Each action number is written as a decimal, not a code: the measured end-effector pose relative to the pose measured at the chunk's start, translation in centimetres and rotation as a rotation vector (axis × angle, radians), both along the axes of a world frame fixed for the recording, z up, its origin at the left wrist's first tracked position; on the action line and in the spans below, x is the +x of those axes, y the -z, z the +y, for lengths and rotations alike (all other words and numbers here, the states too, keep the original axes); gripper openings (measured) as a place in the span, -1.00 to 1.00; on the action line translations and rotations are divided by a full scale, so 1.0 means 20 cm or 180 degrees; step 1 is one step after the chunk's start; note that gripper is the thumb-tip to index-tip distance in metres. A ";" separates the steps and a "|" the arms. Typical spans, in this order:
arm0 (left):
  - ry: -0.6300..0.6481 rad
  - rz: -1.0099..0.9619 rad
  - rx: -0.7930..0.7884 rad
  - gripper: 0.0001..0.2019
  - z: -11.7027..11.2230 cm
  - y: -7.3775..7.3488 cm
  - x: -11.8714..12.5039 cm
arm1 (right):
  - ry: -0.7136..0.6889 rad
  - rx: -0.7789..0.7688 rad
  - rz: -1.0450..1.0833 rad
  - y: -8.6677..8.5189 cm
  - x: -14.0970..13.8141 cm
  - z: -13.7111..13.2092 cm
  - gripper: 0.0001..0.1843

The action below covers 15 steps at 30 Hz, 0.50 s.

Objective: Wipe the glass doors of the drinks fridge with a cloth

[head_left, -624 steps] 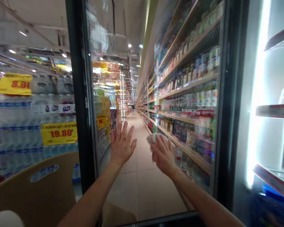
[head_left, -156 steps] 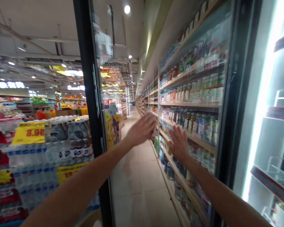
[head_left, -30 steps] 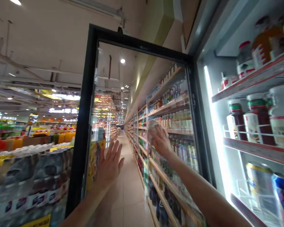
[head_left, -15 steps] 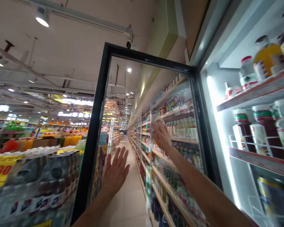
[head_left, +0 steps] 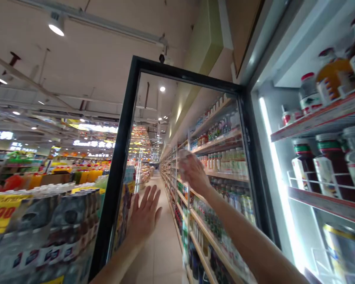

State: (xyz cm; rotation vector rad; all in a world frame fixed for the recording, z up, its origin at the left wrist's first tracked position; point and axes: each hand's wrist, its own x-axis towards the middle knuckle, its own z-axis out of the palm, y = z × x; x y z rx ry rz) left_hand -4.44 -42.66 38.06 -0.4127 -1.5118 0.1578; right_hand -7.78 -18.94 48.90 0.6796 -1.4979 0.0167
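Note:
A black-framed glass door (head_left: 127,130) of a lit cooler stands swung open in front of me. My left hand (head_left: 145,215) lies flat at its glass, low and near the left frame bar, fingers spread and holding nothing. Higher up and to the right, my right hand (head_left: 195,173) presses a pale, crumpled cloth (head_left: 183,157) to the pane. Motion smears the fingers there, and most of the cloth is under them.
Cooler shelves (head_left: 319,118) with juice bottles (head_left: 306,165) and a bright light strip (head_left: 273,157) are at the right. Packs of bottled drinks (head_left: 56,228) are stacked at the left beside a yellow price sign (head_left: 2,213). Shelves and an aisle show in the glass.
My right hand has moved left across the glass with the cloth. My left hand keeps its place, and the door stays open at much the same angle.

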 end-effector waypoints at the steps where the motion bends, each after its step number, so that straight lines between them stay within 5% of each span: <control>1: 0.0043 -0.0044 0.0056 -0.50 0.01 0.00 0.01 | 0.0047 -0.0781 -0.0050 0.00 -0.02 0.12 -0.55; 3: 0.0117 -0.0129 0.0176 -0.53 0.02 0.00 0.02 | 0.0107 -0.1964 -0.0032 0.00 -0.05 0.30 -0.49; 5: 0.0136 -0.0150 0.0225 -0.54 0.03 0.00 0.02 | 0.0136 -0.2191 0.0041 0.07 -0.05 0.31 -0.48; 10: 0.0123 -0.0071 0.0058 -0.56 0.02 -0.01 0.02 | -0.0009 0.0198 0.0118 0.48 0.01 0.03 -0.57; 11: 0.0108 -0.0066 0.0026 -0.56 0.01 -0.01 0.02 | -0.0011 0.0333 0.0074 0.55 0.01 0.04 -0.59; 13: 0.0053 -0.0071 -0.0021 -0.56 0.01 0.00 0.01 | 0.0097 -0.0296 0.0027 0.66 0.00 0.16 -0.58; 15: 0.0021 -0.0089 -0.0042 -0.55 0.01 0.00 0.01 | 0.0288 -0.1490 0.0061 0.72 -0.02 0.33 -0.50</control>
